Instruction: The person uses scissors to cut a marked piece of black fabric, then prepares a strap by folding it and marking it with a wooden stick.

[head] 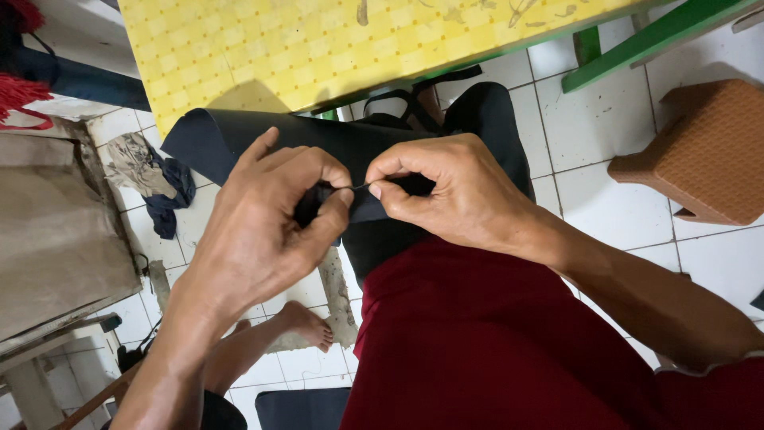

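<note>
My left hand [267, 219] is closed: the thumb and curled fingers pinch a small dark fold of the black flexible sheet of material [350, 147] that lies draped over my lap. My right hand [450, 191] is also closed, with thumb and forefinger pressed together on a thin thread-like strand [360, 187] that runs across the short gap between the two hands. The strand is too fine to identify further, and I cannot tell whether a needle is held.

The black sheet extends from my hands away toward the yellow patterned surface [318, 48], and its far edge passes under the rim of that surface. A black strap [410, 107] shows beyond the sheet, just below the surface edge. The sheet rests on my dark red garment [477, 342], which covers my lap.

A green frame bar [660, 36] stands to the right on the white tiled floor [605, 119]. A brown textured plastic stool [704, 151] stands well apart on the right. A crumpled grey-and-blue cloth [151, 179] lies on the floor at the left. My bare foot [306, 325] rests on the floor below my left hand.
</note>
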